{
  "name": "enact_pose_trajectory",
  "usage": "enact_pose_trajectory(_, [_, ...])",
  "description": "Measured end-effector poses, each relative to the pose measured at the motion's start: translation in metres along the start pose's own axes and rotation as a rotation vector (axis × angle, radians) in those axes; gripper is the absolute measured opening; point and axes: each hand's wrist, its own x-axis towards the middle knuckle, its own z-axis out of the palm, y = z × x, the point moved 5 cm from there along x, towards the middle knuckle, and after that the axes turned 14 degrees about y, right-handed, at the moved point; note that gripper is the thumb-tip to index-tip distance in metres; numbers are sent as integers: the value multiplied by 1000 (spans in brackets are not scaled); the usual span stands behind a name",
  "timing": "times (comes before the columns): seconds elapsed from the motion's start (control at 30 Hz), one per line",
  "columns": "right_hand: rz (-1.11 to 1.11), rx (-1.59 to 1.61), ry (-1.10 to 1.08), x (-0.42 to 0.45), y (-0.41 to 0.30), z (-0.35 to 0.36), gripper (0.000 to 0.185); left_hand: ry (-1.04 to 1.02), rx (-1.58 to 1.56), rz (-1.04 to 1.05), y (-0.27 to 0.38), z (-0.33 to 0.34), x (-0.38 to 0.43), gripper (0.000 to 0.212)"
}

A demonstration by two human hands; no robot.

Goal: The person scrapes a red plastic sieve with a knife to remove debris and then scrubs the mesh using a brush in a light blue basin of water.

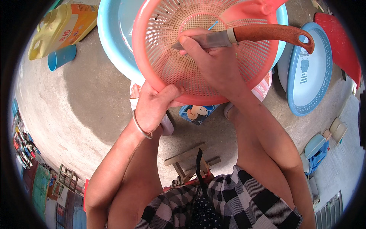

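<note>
A pink plastic colander is tilted toward me over a light blue plastic basin. My left hand grips its near rim, thumb over the edge and a bangle on the wrist. Inside the colander's opening, my right hand holds a knife by its blade, under the thumb. The knife's brown handle points right. A thin blue strip shows just beyond the right fingers; whether they hold it is unclear. Small dark bits stick to the colander's mesh.
A yellow plastic jug and a blue cup lie at the left. At the right stands a blue-rimmed basin with a cat print, near a red plastic object. A cartoon-printed box sits between my feet.
</note>
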Motion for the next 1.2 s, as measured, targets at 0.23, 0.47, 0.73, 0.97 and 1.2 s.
enact_pose_trajectory(0.23, [1,-19,-13,1,-1,1,16,9,6,-2,0,-2,-1,27])
enact_pose_trajectory(0.47, [75,-3,10,1,1,0,16,5,12,4,1,-1,0,25])
enact_pose_trajectory(0.73, [7,-25,5,0,-1,0,16,-2,-9,4,1,0,0,25])
enact_pose_trajectory(0.97, [44,52,11,0,4,2,16,4,-4,13,0,-2,0,27])
enact_pose_trajectory(1.2, [18,3,2,1,0,0,15,-8,-33,-3,0,0,0,29])
